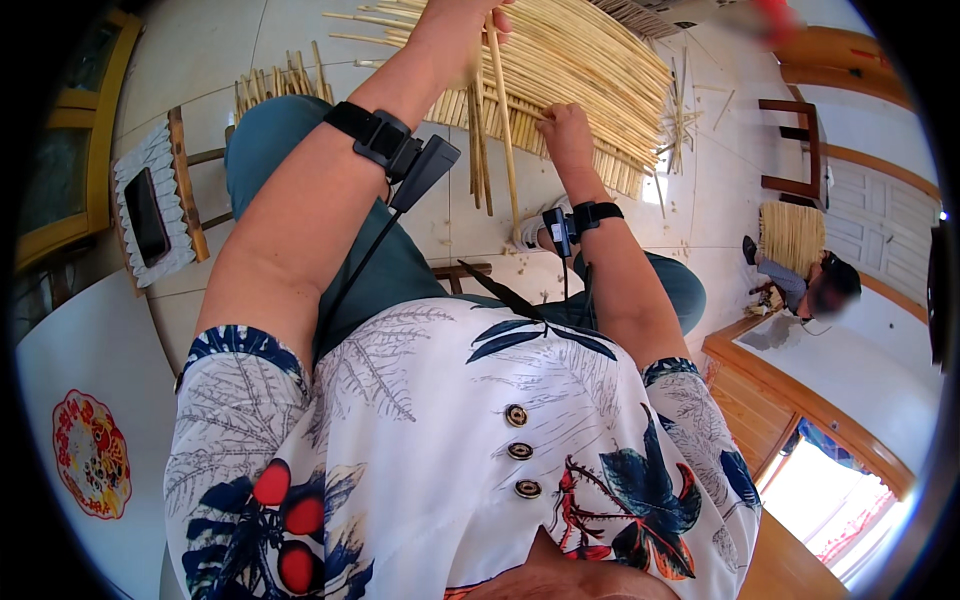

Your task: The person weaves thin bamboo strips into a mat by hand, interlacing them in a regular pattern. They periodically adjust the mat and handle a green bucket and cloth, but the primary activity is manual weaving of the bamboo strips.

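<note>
Head view: I read the left hand (490,18) at the upper border, which crops part of it. Its fingers are closed around the upper portion of a stalk (504,120). The stalk extends downward in front of the mat (590,70), its lower end near the person's foot. I judge that gripping it high leaves its length free to swing past the edge.

The right hand (568,132) is at the near edge of the mat, fingers drawn narrow and touching the stalk ends. I cannot tell whether a stalk is pinched between them. This contact probably steadies the edge.

The mat lies ahead of the knees, its stalks side by side, placing the near edge within reach of both hands. I cannot tell whether a support raises it off the floor (400,250). Loose stalks (683,125) lie scattered to its right.

A phone (146,215) rests on a lace cloth (138,268) over the stool at the left, apart from the stalks, presumably out of the arms' path. Each wrist carries a strapped device (388,145), fitted above the hand, which leaves the fingers unobstructed.
</note>
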`<action>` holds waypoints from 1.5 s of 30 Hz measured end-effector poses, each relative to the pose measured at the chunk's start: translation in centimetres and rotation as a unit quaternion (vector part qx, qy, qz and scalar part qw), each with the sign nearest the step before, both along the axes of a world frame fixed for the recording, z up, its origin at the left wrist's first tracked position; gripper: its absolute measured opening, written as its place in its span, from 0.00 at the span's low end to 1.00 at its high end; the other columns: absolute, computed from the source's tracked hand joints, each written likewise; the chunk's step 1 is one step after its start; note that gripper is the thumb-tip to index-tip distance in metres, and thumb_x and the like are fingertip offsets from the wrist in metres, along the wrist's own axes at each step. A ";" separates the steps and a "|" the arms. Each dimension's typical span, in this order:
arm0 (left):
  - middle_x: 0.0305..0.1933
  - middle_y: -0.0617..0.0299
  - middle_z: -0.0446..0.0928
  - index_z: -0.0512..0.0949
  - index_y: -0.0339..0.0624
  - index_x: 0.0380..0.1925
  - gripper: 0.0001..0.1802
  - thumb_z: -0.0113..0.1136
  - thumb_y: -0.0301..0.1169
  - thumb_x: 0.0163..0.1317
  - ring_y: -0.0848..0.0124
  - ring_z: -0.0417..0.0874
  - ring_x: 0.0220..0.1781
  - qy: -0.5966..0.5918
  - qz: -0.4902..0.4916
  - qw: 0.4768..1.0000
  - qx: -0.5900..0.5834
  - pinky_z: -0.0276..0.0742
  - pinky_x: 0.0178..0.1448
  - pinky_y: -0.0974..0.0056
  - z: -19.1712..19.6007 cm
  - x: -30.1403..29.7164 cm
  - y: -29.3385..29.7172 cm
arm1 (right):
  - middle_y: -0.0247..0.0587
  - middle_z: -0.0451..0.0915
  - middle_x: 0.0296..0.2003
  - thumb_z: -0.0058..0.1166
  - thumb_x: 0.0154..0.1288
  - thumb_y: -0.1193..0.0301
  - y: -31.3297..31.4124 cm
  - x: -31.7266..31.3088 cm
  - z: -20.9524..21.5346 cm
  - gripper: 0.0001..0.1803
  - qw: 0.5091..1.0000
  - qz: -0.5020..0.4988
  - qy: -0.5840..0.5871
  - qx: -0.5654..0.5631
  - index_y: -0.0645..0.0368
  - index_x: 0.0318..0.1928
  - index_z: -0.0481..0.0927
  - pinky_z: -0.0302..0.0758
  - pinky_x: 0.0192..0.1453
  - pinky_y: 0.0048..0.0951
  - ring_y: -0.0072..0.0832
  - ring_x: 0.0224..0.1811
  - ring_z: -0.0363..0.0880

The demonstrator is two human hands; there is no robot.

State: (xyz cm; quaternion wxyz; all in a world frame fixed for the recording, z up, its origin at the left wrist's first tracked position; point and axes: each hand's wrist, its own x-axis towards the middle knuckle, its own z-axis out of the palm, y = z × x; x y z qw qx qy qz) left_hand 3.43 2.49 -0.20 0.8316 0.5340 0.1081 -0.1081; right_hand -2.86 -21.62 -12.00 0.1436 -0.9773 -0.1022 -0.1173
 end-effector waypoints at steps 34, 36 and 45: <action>0.19 0.58 0.71 0.73 0.36 0.24 0.09 0.49 0.31 0.55 0.68 0.71 0.18 0.001 -0.034 0.997 0.074 0.68 0.22 0.66 0.0 -0.7 -0.5 | 0.42 0.76 0.27 0.57 0.52 0.70 4.0 1.4 4.4 0.08 0.978 -0.033 0.071 0.193 0.60 0.32 0.76 0.72 0.35 0.28 0.32 0.30 0.75; 0.18 0.57 0.71 0.72 0.36 0.23 0.08 0.47 0.28 0.54 0.67 0.71 0.17 -0.002 -0.038 0.998 0.053 0.68 0.21 0.65 -0.4 -0.3 -0.4 | 0.44 0.74 0.26 0.60 0.49 0.69 1.4 1.5 2.1 0.10 0.996 -0.052 0.036 0.066 0.60 0.32 0.78 0.72 0.36 0.30 0.32 0.31 0.74; 0.17 0.55 0.71 0.71 0.35 0.25 0.06 0.45 0.26 0.54 0.66 0.73 0.17 0.011 -0.024 0.999 -0.033 0.71 0.19 0.64 -0.8 -0.2 -0.6 | 0.44 0.73 0.29 0.61 0.44 0.68 0.3 0.3 0.5 0.11 0.999 -0.031 0.006 0.016 0.59 0.28 0.77 0.70 0.41 0.37 0.41 0.35 0.71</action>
